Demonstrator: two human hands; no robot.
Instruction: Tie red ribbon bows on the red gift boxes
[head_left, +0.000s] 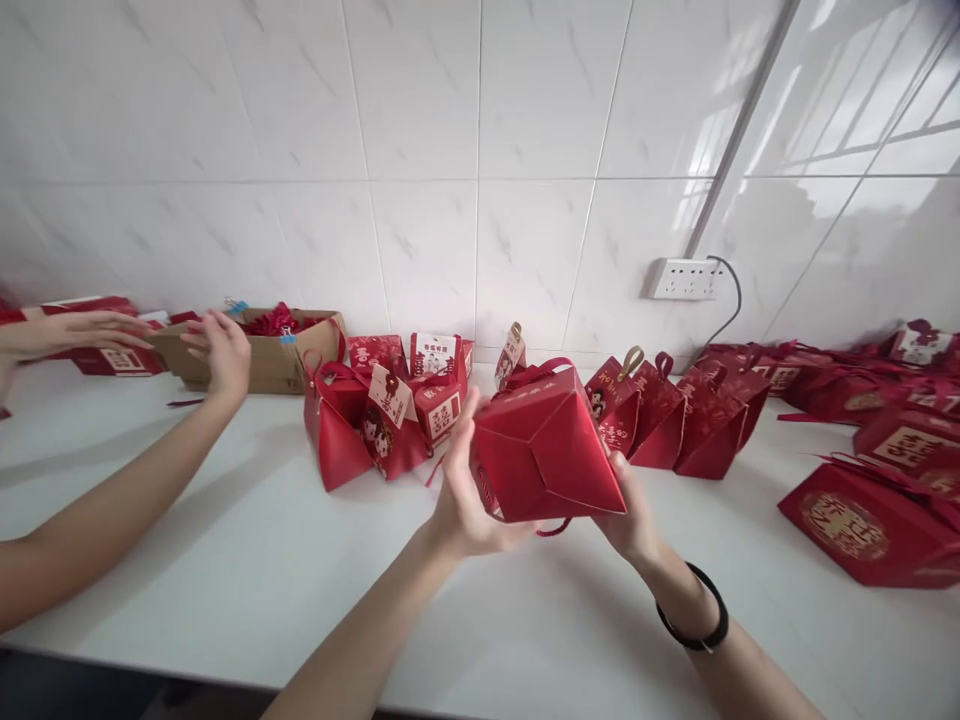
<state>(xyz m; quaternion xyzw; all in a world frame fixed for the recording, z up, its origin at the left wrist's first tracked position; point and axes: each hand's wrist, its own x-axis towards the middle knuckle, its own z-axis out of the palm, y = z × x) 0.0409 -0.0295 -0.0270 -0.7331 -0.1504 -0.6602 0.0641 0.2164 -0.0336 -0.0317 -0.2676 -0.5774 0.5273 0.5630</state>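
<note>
In the head view, a red gift box (pixel 547 450) is held above the white table, tilted so that a folded panel with crossing seams faces me. My left hand (pixel 469 495) grips its left side, thumb up along the edge and fingers beneath. On the lower right, my right hand (pixel 630 510) holds a corner, its fingers partly hidden behind the box. Below the box hangs a short red cord (pixel 553 528). Close behind on the left stand red gift boxes with ribbons and tags (pixel 390 420). To the right is a row of red boxes with ribbon loops (pixel 675 425).
A co-worker's two hands (pixel 221 350) reach in from the left by a cardboard box (pixel 274 362) of red ribbon. Larger red boxes (pixel 874 520) lie on the right of the white table (pixel 247 570). A power strip (pixel 684 279) with a cable is on the tiled wall.
</note>
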